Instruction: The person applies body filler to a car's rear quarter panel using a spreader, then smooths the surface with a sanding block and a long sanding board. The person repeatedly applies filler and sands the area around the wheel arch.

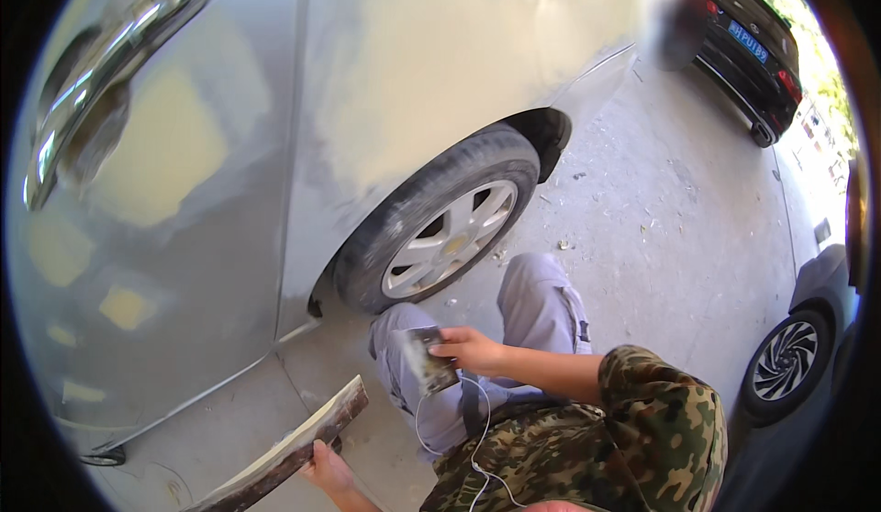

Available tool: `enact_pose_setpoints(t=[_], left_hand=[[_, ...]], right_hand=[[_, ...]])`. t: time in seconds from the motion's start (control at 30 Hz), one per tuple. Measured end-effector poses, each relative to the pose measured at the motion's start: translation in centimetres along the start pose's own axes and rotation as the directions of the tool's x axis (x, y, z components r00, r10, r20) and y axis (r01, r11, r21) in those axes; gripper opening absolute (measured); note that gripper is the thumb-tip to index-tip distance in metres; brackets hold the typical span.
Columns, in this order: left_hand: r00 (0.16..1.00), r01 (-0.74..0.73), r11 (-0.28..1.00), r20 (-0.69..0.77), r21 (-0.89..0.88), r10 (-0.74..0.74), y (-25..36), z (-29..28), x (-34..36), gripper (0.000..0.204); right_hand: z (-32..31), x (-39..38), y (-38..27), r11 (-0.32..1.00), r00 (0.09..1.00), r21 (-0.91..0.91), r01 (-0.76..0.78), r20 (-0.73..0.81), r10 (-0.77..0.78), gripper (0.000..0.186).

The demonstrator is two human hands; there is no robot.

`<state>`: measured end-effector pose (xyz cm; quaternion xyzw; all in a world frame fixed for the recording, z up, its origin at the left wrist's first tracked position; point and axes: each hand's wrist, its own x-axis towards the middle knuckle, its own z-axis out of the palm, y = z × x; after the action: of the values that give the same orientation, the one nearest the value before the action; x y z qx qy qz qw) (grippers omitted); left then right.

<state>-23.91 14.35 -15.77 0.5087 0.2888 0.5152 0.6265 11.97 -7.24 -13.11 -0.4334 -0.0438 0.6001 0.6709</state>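
My left hand (pixel 328 468) grips the lower edge of a long, narrow board (pixel 298 452), dark along its side and cream-coloured along its upper edge. Held over my knees, my right hand (pixel 473 350) is closed on a flat, dark, rectangular scraper (pixel 428 361) smeared with something pale. Beyond both hands stands a silver-grey car, its rear panel (pixel 404 62) and door (pixel 220 273) patched with cream filler. Neither hand touches the car. The car's wheel (pixel 450 228) sits just beyond my knees.
A thin white cord (pixel 477 464) hangs across my lap, near the scraper. Small debris (pixel 563 244) lies scattered on the concrete floor (pixel 661 237). A black car (pixel 748 53) stands at the far right, and another car's wheel (pixel 786 365) is at the right. A chrome door handle (pixel 110 72) juts out at upper left.
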Motion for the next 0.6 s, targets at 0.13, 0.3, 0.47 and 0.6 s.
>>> enact_pose_setpoints(t=[0.13,0.3,0.47,0.6], left_hand=[[0.997,0.008,1.000,0.073,0.005,-0.009,-2.1,6.8,-1.8,0.063],[0.980,-0.091,0.991,0.188,0.100,0.071,0.2,13.6,-2.8,0.054],[0.989,-0.053,0.997,0.138,0.049,0.045,2.3,17.5,-2.5,0.057],[0.982,-0.130,0.973,0.164,0.189,0.099,3.9,18.3,-2.3,0.061]], right_hand=[[-9.5,-6.3,-6.0,0.920,0.885,-0.235,0.312,-0.279,-0.372,0.016],[-14.3,-10.7,-17.7,0.280,0.216,-0.915,0.290,-0.222,-0.951,0.035],[-10.4,-10.4,-30.8,-0.330,-0.329,-0.937,-0.117,0.350,-0.877,0.041],[-4.3,-8.2,-36.7,-0.449,-0.498,-0.876,-0.177,0.473,-0.726,0.033]])
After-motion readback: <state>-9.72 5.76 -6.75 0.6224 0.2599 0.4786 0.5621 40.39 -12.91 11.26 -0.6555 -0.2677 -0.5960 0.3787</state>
